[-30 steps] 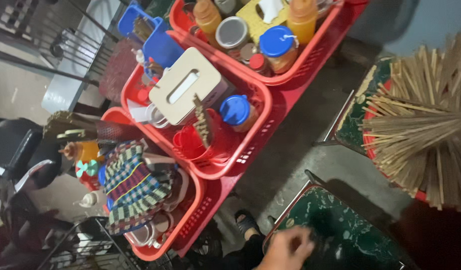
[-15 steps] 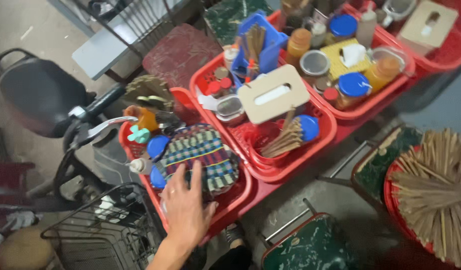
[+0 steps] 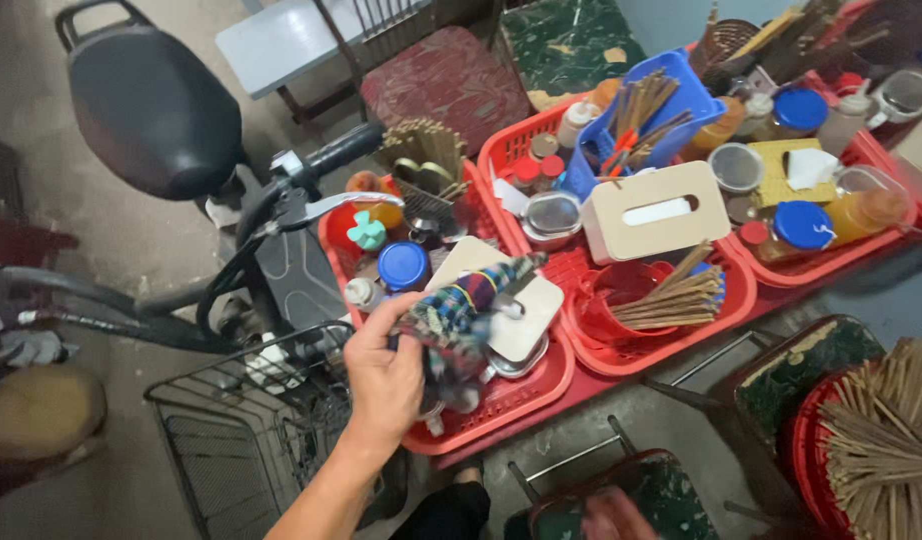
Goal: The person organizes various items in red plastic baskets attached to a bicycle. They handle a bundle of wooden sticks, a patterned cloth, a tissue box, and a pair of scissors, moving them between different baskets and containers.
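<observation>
The left hand (image 3: 386,375) is clenched around a bunched multicoloured plaid cloth (image 3: 461,315), lifted over the near red plastic basket (image 3: 511,400). The right hand (image 3: 611,515), blurred below that basket, cannot be judged. The trailing cloth could topple the small bottles in the basket.

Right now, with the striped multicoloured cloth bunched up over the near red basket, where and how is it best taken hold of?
Probably at the bunched lower end of the striped multicoloured cloth, coming from the near left, where the left hand already has its grip. The cloth is soft and gathered there into a thick wad, while its far end trails loose over the beige lid in the red plastic basket.
</observation>
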